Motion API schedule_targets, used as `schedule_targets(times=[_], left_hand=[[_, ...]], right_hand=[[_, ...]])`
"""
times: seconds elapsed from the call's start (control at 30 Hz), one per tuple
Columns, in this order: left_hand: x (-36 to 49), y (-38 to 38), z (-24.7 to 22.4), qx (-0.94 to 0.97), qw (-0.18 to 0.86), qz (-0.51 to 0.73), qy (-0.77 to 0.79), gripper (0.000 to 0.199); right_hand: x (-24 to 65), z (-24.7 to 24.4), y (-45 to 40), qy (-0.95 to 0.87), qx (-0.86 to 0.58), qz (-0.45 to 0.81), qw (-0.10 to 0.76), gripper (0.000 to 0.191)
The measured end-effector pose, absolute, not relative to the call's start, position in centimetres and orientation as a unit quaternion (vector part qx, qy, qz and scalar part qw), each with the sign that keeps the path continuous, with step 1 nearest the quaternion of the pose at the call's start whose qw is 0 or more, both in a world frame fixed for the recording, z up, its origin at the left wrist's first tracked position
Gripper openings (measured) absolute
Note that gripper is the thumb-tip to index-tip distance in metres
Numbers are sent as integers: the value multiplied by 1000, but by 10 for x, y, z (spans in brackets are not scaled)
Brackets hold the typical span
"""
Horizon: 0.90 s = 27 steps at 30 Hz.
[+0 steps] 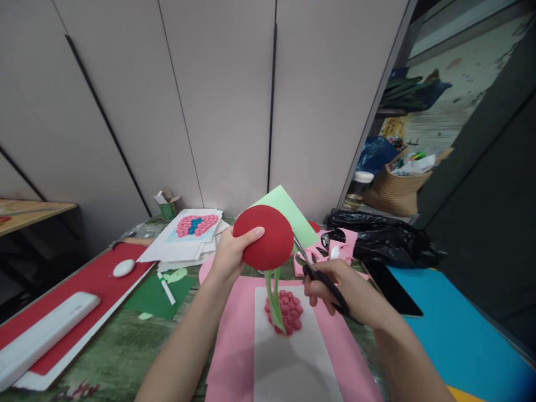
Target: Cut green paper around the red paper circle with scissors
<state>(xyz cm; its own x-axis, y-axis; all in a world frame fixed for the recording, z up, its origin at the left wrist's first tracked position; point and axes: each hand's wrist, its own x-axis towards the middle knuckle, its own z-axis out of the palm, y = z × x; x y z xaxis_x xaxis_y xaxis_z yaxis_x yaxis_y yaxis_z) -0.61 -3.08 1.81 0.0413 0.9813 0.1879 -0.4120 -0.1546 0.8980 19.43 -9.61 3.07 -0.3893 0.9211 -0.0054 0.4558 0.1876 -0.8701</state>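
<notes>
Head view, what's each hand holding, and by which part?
The left hand holds the red disc by its left edge, thumb over its surface. The right hand holds the scissors by their black handles.

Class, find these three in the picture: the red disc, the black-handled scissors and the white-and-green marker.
Red disc (271,240): head view, middle of its flat face.
Black-handled scissors (325,281): head view, on the black handle.
White-and-green marker (167,289): head view, on the white barrel.

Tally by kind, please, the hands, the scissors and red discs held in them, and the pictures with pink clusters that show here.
Hands: 2 (left hand, right hand)
Scissors: 1
Red disc: 1
Pictures: 2 (pink-and-blue picture, pink-and-green picture)
Total: 6
</notes>
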Motion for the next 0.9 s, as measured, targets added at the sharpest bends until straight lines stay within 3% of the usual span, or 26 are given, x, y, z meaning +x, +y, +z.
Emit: schedule_targets(times=[0.2, 0.67, 0.9], left_hand=[[-3, -36, 16, 483, 529, 606, 346, 25], [-5, -44, 22, 522, 432, 604, 420, 29], [-7, -46, 25, 523, 422, 601, 433, 28]], right_hand=[[193, 21, -90, -719, -451, 417, 327, 18], [191, 17, -87, -706, -458, 401, 361, 41], [189, 20, -86, -718, -465, 377, 355, 38]])
